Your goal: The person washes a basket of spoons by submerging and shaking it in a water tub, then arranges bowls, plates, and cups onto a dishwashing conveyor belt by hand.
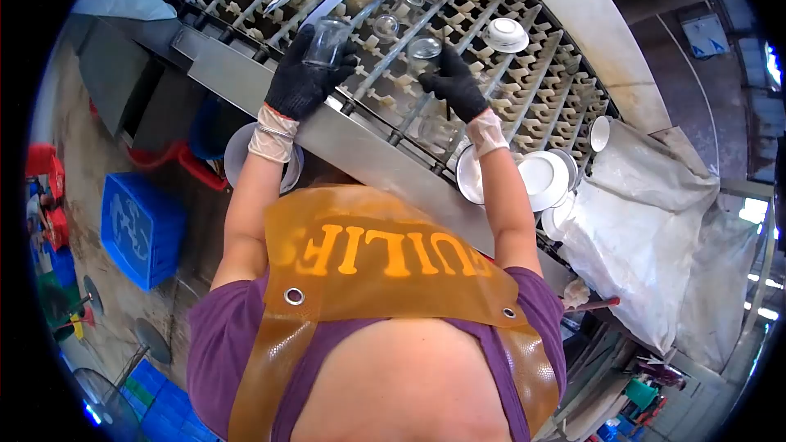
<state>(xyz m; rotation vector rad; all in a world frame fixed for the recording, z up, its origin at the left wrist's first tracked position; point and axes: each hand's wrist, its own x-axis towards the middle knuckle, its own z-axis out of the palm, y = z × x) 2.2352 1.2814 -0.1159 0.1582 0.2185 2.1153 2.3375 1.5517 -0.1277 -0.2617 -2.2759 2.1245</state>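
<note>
My left hand (304,78), in a black glove, is closed around a clear glass (327,39) above the near edge of a pegged conveyor rack (524,98). To its right, my right hand (455,86), gloved too, has its fingers and thumb at another clear glass (424,49) over the rack. More glasses (386,28) stand between the pegs beyond my hands. Plates (329,2) lean upright at the far left part of the rack. A stack of white bowls (506,34) sits on the pegs to the right.
White plates and bowls (543,181) lie at the rack's near right end, beside a plastic sheet (639,221). A metal ledge (368,151) runs along the near side. Below left are a white bucket (237,155) and a blue crate (143,229) on the floor.
</note>
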